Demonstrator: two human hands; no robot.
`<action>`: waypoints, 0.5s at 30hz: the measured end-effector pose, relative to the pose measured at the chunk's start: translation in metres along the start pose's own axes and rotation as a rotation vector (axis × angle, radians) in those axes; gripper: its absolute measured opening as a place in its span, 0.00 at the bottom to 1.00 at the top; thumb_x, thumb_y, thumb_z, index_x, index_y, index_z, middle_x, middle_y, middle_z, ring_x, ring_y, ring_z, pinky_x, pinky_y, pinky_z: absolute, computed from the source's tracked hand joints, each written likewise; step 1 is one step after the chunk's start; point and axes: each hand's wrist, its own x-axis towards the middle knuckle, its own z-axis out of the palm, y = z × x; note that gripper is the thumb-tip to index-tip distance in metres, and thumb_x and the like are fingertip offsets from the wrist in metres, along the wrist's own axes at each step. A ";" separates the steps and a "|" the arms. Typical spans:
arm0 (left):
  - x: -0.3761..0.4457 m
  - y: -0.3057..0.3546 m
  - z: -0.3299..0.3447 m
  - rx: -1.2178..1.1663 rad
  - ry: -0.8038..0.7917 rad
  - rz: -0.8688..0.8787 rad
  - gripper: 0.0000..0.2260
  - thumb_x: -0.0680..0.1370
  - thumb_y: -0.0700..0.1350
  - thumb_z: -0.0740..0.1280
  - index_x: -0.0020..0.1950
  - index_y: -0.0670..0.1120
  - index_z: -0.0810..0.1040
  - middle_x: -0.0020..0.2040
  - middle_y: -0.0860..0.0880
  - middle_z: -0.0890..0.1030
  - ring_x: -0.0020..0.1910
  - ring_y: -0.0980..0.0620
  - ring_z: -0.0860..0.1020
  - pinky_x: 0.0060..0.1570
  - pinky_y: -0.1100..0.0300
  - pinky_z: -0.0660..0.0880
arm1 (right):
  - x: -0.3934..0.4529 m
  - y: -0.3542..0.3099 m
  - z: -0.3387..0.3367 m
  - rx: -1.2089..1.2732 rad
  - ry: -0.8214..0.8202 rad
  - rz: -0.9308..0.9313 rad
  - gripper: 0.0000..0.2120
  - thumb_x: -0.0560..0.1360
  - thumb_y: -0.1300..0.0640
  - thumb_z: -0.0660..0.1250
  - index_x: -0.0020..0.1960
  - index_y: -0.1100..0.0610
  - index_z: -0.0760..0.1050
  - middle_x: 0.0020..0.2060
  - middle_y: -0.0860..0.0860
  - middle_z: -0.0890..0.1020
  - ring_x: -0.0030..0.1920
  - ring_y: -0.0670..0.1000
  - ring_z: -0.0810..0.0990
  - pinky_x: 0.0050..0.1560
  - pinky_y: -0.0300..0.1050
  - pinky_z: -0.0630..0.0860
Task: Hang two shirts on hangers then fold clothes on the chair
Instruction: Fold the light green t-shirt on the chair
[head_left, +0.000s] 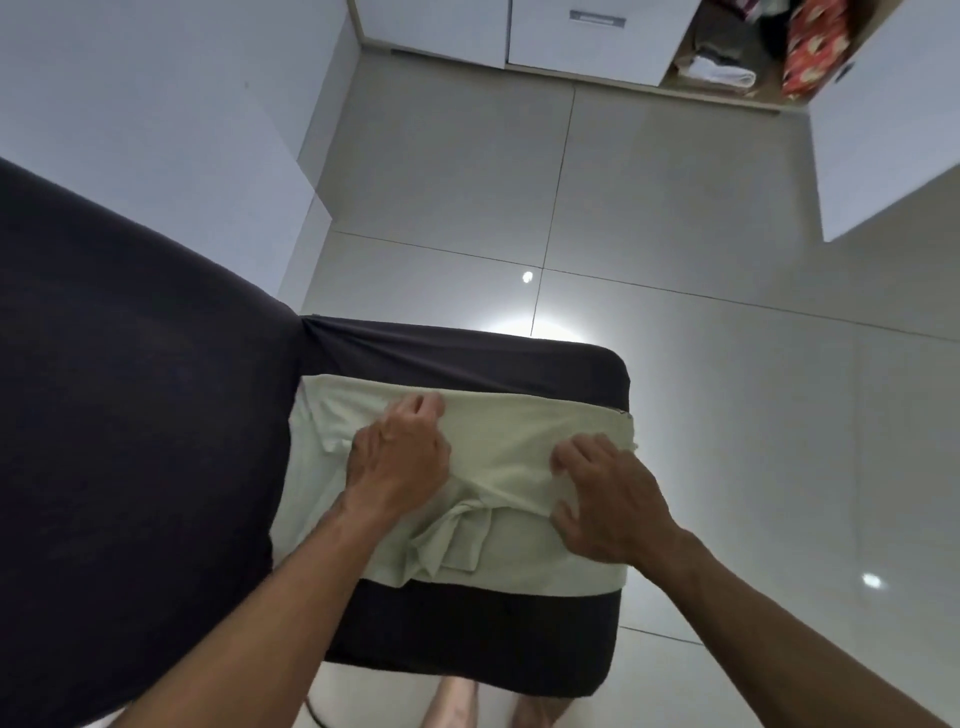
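While the pale green garment lies with its long axis across the chair seat, the left hand grips its far fold with curled fingers and the right hand pinches the near-right fold.

chair: dark cover, seat carries pale green garment | left hand: fingers curled, gripping garment's far fold | right hand: pinches a fold near the seat's right edge | open wardrobe: folded clothes, beyond tiled floor
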 end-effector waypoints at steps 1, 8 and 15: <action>-0.003 0.015 0.011 -0.017 -0.035 0.068 0.11 0.78 0.45 0.62 0.59 0.50 0.74 0.54 0.52 0.78 0.51 0.47 0.79 0.44 0.54 0.74 | -0.017 0.005 0.002 -0.047 -0.053 0.004 0.21 0.60 0.48 0.70 0.51 0.51 0.72 0.45 0.46 0.77 0.41 0.50 0.73 0.36 0.44 0.71; 0.010 0.090 0.048 0.076 -0.235 0.211 0.13 0.76 0.55 0.62 0.57 0.51 0.71 0.55 0.50 0.77 0.56 0.45 0.77 0.51 0.50 0.75 | -0.047 0.052 0.040 -0.221 -0.015 0.248 0.26 0.57 0.65 0.73 0.53 0.56 0.71 0.44 0.53 0.78 0.37 0.56 0.75 0.26 0.47 0.69; 0.036 0.113 0.050 0.122 -0.418 -0.009 0.20 0.70 0.60 0.66 0.56 0.52 0.66 0.54 0.51 0.76 0.54 0.43 0.77 0.50 0.50 0.73 | -0.049 0.081 0.047 -0.235 0.254 0.385 0.12 0.62 0.71 0.65 0.43 0.60 0.76 0.32 0.54 0.76 0.30 0.56 0.74 0.25 0.44 0.64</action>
